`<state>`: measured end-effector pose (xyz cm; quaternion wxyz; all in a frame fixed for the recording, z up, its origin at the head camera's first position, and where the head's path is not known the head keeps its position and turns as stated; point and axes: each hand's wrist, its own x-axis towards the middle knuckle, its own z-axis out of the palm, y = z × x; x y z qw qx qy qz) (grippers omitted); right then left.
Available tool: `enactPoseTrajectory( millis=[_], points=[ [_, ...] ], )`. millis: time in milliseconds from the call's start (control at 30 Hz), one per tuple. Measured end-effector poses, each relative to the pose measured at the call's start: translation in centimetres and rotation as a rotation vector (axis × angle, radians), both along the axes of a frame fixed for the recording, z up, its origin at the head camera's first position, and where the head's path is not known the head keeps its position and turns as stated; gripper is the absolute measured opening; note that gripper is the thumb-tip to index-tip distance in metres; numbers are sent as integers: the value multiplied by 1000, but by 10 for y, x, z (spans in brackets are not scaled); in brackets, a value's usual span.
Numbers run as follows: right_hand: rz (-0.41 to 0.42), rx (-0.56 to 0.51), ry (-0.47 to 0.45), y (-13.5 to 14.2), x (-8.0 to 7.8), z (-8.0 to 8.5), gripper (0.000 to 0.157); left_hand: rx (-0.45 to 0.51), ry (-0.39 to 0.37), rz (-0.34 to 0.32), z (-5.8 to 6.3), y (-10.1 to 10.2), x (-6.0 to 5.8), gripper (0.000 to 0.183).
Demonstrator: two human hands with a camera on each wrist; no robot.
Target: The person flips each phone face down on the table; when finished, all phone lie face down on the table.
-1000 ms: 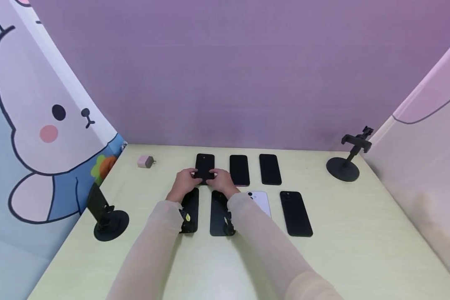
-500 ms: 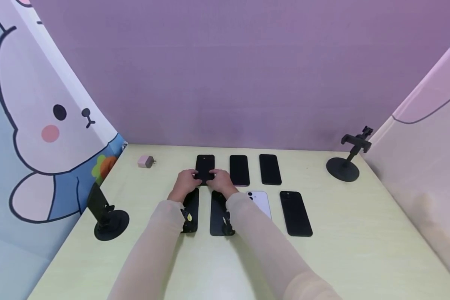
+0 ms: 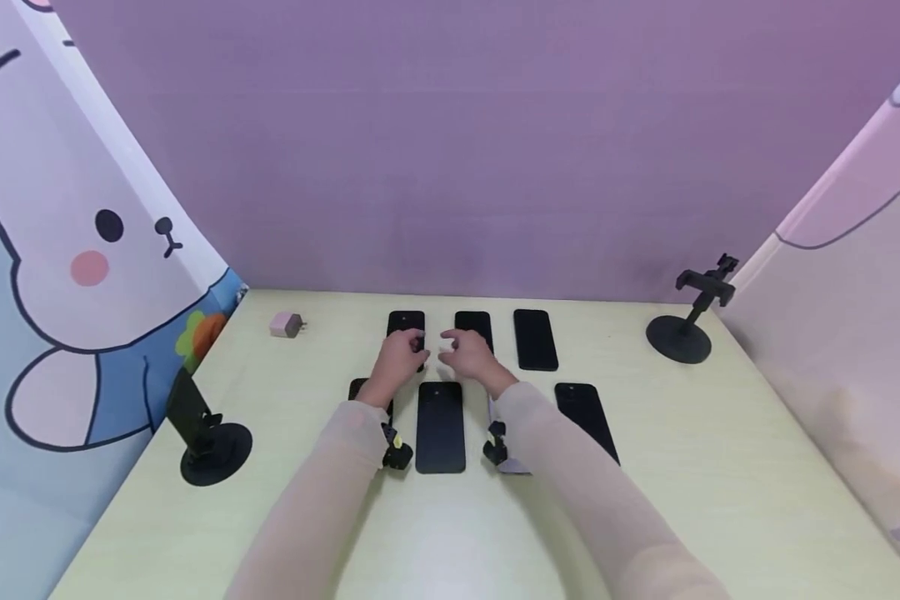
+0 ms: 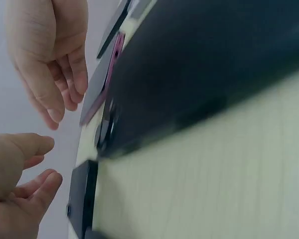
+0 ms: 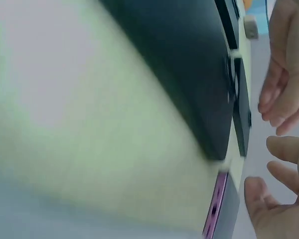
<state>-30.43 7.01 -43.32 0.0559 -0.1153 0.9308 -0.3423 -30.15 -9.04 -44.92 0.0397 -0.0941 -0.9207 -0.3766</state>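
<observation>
Back-left phone point(image 3: 405, 322): flat on the table point(image 3: 450, 542), behind and slightly left of the front-centre phone point(image 3: 440, 427), my reference for everything here. Left hand point(image 3: 396, 365) is over it, fingers and thumb parted and slightly bent, nothing in grip; left wrist view shows its tips clear of the phones. Right hand point(image 3: 471, 358) is behind and slightly right of reference, also parted and empty, hiding part of the back-middle phone point(image 3: 478, 323) in head view.

Back-right phone point(image 3: 536, 340): behind-right of reference. Front-left phone point(image 3: 356, 389): just left, mostly hidden by the left wrist. Pale phone point(image 3: 513, 467): just right, mostly under the right sleeve. Front-right phone point(image 3: 585, 412): further right. Charger point(image 3: 285, 325): well behind-left. Left stand point(image 3: 221, 450): well left. Right stand point(image 3: 678, 337): well right and behind.

Risks, my read: low reach could let the left wrist camera point(image 3: 397, 454) or right wrist camera point(image 3: 495, 448) bump front-row phones out of line. Careless fingertip on the back-left phone could skew it; slick backs probably slide easily.
</observation>
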Motion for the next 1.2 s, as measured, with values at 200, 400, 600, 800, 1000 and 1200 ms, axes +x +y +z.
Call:
enactPoseTrajectory(
  millis=[200, 400, 600, 800, 1000, 1200],
  points=[
    [-77, 19, -16, 32, 1, 0, 47, 31, -51, -47, -4, 23, 5, 38],
    [-147, 106, -87, 51, 3, -6, 51, 29, -68, -76, -7, 41, 8, 36],
    [-159, 83, -86, 57, 1, -11, 50, -5, -61, -93, -15, 55, 2, 36],
    [-162, 55, -59, 59, 1, -11, 47, 7, -64, -62, -17, 63, -3, 36],
    [-172, 74, -73, 55, -1, -11, 46, -6, -50, -33, -21, 61, -7, 32],
    [-210, 45, -108, 53, -2, -12, 47, 44, -96, -21, -22, 60, -8, 31]
  ],
)
